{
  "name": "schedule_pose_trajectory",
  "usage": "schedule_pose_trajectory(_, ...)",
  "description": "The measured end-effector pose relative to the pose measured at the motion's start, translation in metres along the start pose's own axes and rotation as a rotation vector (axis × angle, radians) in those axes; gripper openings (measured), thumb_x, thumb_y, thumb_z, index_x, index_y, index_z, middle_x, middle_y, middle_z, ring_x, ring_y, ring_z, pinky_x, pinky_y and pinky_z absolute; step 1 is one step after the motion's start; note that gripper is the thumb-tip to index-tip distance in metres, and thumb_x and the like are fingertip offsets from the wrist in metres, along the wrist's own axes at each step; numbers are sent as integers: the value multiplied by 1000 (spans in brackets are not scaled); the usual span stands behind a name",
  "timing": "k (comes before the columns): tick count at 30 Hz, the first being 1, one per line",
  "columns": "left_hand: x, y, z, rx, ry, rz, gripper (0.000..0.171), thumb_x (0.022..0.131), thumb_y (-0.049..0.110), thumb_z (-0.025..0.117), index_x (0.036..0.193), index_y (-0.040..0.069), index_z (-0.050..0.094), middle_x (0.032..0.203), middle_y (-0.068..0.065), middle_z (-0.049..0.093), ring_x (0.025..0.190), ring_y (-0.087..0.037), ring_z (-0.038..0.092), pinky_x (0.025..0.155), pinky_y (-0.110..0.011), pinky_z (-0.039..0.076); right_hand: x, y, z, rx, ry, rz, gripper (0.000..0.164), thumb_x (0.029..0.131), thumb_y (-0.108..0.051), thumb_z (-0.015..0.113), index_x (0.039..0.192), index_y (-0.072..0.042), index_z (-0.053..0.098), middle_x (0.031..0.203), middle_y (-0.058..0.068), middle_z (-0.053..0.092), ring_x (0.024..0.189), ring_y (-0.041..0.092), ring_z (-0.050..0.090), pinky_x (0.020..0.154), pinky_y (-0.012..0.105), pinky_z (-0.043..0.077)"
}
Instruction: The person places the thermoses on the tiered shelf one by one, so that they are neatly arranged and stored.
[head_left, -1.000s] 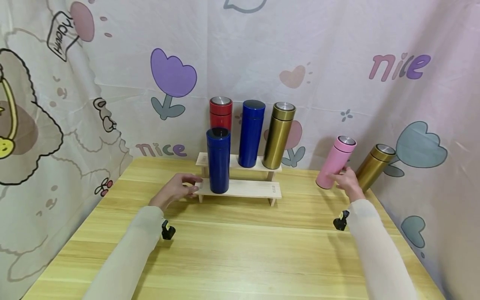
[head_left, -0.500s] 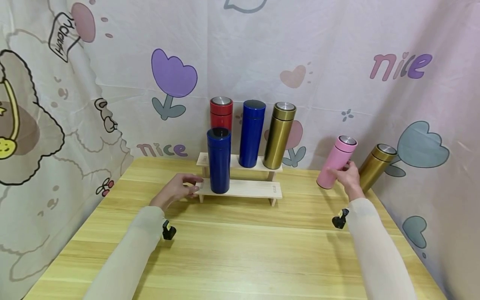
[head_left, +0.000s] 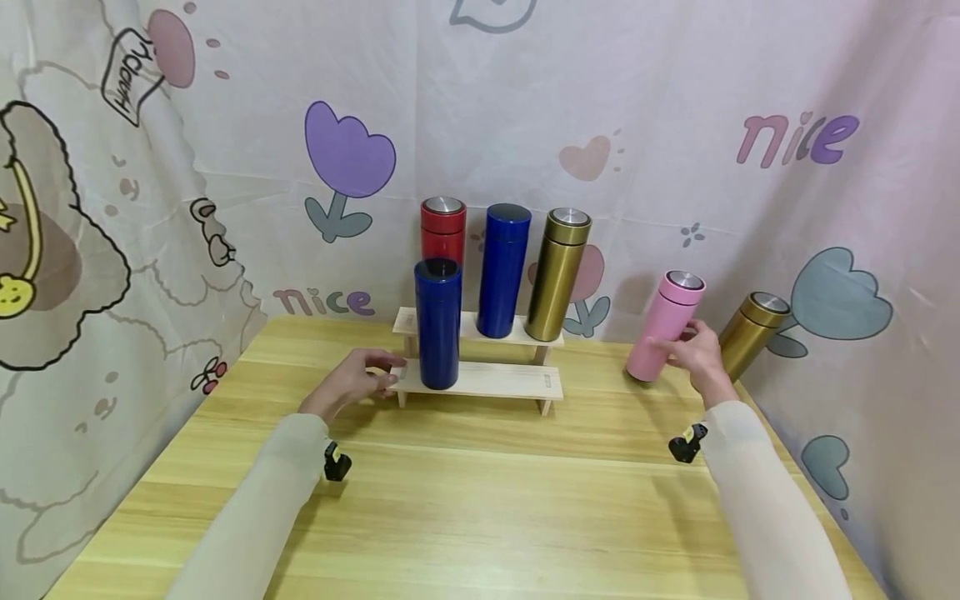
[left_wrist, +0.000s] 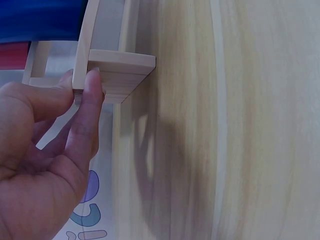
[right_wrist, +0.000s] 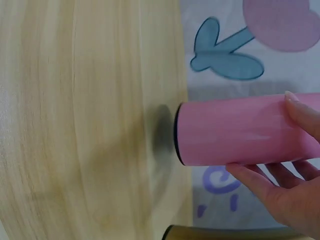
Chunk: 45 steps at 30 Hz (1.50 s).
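My right hand (head_left: 699, 358) grips a pink thermos bottle (head_left: 666, 327) round its lower body. In the right wrist view the pink bottle's black-rimmed base stands slightly off the tabletop, with a shadow beside it. My left hand (head_left: 354, 383) pinches the left end of the lower step of a small two-step wooden shelf (head_left: 498, 378) between thumb and fingers, as the left wrist view shows. A blue thermos (head_left: 438, 325) stands upright near that end of the lower step. On the upper step stand a red thermos (head_left: 443, 225), partly hidden, another blue thermos (head_left: 504, 271) and a gold thermos (head_left: 558, 275).
A second gold thermos (head_left: 752, 333) stands to the right of my right hand, near the table's right edge. The wooden table (head_left: 495, 508) stretches in front of the shelf. A patterned curtain (head_left: 480, 108) hangs behind and along both sides.
My right hand has closed round the pink thermos and lifted it a little, shifting it slightly left. The left hand keeps its hold on the shelf.
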<state>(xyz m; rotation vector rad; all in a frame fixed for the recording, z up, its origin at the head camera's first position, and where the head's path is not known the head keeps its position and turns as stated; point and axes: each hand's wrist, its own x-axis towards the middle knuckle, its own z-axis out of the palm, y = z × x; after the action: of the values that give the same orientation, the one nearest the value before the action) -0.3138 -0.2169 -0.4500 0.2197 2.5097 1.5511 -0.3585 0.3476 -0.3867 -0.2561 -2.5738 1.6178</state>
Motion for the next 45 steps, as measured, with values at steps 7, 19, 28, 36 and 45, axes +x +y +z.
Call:
schedule_pose_trajectory(7, -2, 3, 0, 4, 0, 9, 38, 99, 0, 64, 136, -4, 62, 133, -30, 59, 81, -15, 70, 81, -37, 68, -14, -19, 10, -10, -136, -53, 94, 93, -25, 79, 161, 1, 20, 155, 33, 38, 138, 47, 46, 107, 60, 55)
schedule_pose_trajectory(19, -3, 3, 1, 4, -6, 14, 39, 99, -1, 63, 137, -4, 61, 135, -30, 58, 84, -15, 69, 82, -36, 68, -37, -50, 24, -39, -284, -120, 96, 90, -26, 82, 161, 1, 22, 155, 30, 42, 137, 46, 50, 98, 51, 62)
schedule_pose_trajectory(28, -4, 4, 0, 12, -14, 29, 39, 99, 0, 64, 137, -6, 60, 136, -32, 57, 86, -16, 69, 83, -38, 68, -52, -71, 39, -32, -335, -155, 93, 87, -26, 84, 158, 0, 29, 146, 28, 51, 130, 41, 56, 99, 50, 62)
schedule_pose_trajectory(36, -3, 3, 0, 6, -11, 25, 38, 99, 0, 64, 137, -5, 61, 136, -31, 57, 84, -16, 69, 83, -39, 68, -62, -83, 62, 7, -401, -202, 85, 87, -19, 84, 153, 1, 35, 138, 30, 56, 122, 36, 61, 97, 50, 63)
schedule_pose_trajectory(45, 0, 0, 0, 9, -5, 18, 38, 99, -1, 64, 137, -4, 62, 134, -30, 58, 80, -14, 69, 82, -38, 68, -71, -95, 96, 67, -441, -252, 74, 85, -13, 84, 147, 0, 44, 129, 26, 61, 113, 29, 65, 91, 46, 66)
